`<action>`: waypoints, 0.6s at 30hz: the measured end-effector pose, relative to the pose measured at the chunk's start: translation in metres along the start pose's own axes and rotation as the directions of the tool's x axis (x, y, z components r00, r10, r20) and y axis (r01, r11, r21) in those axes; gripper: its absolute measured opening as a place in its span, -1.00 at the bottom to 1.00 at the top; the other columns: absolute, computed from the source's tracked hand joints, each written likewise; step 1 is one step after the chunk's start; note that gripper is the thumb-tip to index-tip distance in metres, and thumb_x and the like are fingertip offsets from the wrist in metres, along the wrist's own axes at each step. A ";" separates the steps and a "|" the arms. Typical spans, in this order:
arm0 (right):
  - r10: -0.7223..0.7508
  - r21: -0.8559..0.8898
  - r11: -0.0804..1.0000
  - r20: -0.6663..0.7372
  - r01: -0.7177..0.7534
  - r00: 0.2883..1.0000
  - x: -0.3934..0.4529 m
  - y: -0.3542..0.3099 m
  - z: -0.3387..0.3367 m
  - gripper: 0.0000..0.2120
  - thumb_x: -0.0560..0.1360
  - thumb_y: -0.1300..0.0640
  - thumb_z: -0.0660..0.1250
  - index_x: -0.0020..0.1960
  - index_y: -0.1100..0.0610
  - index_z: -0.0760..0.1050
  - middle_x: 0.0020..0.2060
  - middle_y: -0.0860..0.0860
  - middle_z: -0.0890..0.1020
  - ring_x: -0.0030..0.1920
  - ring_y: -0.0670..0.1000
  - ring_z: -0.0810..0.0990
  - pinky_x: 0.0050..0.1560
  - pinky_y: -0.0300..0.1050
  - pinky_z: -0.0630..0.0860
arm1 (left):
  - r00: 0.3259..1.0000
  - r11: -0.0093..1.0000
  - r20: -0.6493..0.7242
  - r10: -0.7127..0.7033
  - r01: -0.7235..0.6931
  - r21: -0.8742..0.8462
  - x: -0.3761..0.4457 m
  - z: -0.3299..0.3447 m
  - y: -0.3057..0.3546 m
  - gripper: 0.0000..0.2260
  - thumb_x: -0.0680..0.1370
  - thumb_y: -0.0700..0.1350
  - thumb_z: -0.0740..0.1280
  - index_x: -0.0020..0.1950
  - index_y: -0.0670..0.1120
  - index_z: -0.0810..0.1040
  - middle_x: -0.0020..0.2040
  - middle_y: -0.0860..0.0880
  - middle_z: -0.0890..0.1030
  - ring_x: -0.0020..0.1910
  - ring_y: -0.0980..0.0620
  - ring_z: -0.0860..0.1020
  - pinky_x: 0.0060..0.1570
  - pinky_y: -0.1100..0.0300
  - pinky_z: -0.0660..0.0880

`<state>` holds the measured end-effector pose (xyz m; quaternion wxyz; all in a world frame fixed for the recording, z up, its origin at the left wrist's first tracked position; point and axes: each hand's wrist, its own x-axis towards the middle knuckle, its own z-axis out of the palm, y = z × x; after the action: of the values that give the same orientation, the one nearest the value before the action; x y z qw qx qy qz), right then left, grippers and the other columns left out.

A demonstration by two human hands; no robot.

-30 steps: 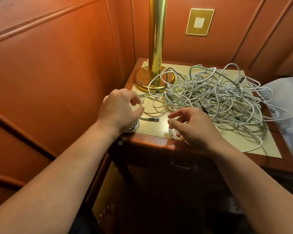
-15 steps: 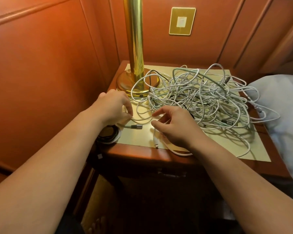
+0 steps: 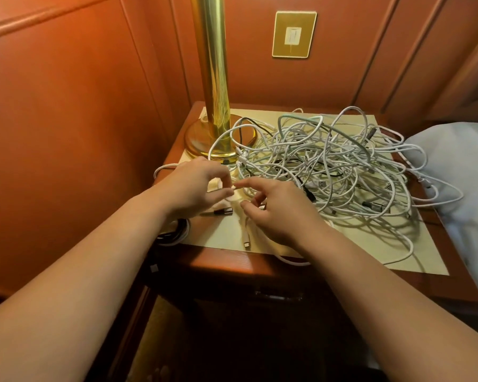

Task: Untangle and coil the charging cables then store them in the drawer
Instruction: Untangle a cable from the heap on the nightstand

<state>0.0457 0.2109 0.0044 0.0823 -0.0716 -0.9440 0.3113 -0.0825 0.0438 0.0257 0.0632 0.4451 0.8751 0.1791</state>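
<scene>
From the head camera, the tangled cables (image 3: pixel 323 166) lie heaped on the nightstand (image 3: pixel 221 260), right of the lamp (image 3: pixel 213 106). In front of the lamp, the left hand (image 3: pixel 196 188) pinches a thin white cable (barely visible), while the right hand (image 3: pixel 276 210) hovers beside it with fingers loosely spread, holding nothing.

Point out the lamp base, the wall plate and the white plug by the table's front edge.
Lamp base (image 3: pixel 198 143): head view, on its left rim.
Wall plate (image 3: pixel 294 34): head view, on its white centre.
White plug (image 3: pixel 246 238): head view, on its body near the tip.
</scene>
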 end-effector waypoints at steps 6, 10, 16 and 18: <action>0.057 0.229 0.972 -0.022 -0.050 0.998 0.009 0.008 0.000 -0.75 0.60 -0.03 0.40 0.27 -0.17 0.55 -0.28 -0.05 0.67 -0.37 -0.12 0.58 -0.25 -0.13 0.53 | 0.991 0.934 -0.135 0.015 -0.062 -0.352 -0.004 -0.011 0.017 -0.89 0.65 0.01 0.35 0.01 0.00 0.59 -0.12 0.14 0.63 -0.05 0.25 0.58 -0.02 0.31 0.50; 0.067 0.276 0.960 -0.081 -0.042 0.994 0.011 0.009 0.002 -0.89 0.59 -0.11 0.42 0.09 -0.17 0.56 -0.31 0.00 0.68 -0.29 0.00 0.66 -0.16 0.04 0.64 | 0.978 0.889 -0.210 -0.014 -0.084 -0.450 -0.004 -0.017 0.031 -0.82 0.65 -0.02 0.35 -0.07 -0.08 0.61 -0.38 0.15 0.56 -0.38 0.23 0.47 -0.33 0.36 0.39; 0.132 0.284 0.957 -0.244 -0.060 0.961 0.014 0.012 0.009 -0.88 0.58 -0.15 0.41 0.03 -0.14 0.65 -0.40 0.01 0.63 -0.39 0.02 0.59 -0.29 0.03 0.57 | 0.987 0.599 -0.117 -0.110 -0.028 -0.800 -0.002 -0.033 0.053 -0.58 0.67 -0.14 0.26 -0.41 -0.01 0.43 -0.51 0.06 0.29 -0.53 0.06 0.20 -0.49 0.20 0.14; 0.160 0.305 0.950 -0.284 -0.069 0.945 0.018 0.015 0.011 -0.88 0.59 -0.14 0.41 0.06 -0.15 0.67 -0.40 0.00 0.65 -0.39 0.03 0.63 -0.30 0.08 0.63 | 0.987 0.492 -0.118 -0.112 -0.049 -0.869 -0.004 -0.039 0.058 -0.59 0.69 -0.15 0.20 -0.38 -0.05 0.34 -0.49 0.04 0.23 -0.51 0.05 0.17 -0.48 0.21 0.15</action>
<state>0.0274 0.2198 -0.0108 0.2186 -0.1611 -0.8579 0.4363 -0.0470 0.0622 0.0827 0.2121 0.3205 0.6756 0.6292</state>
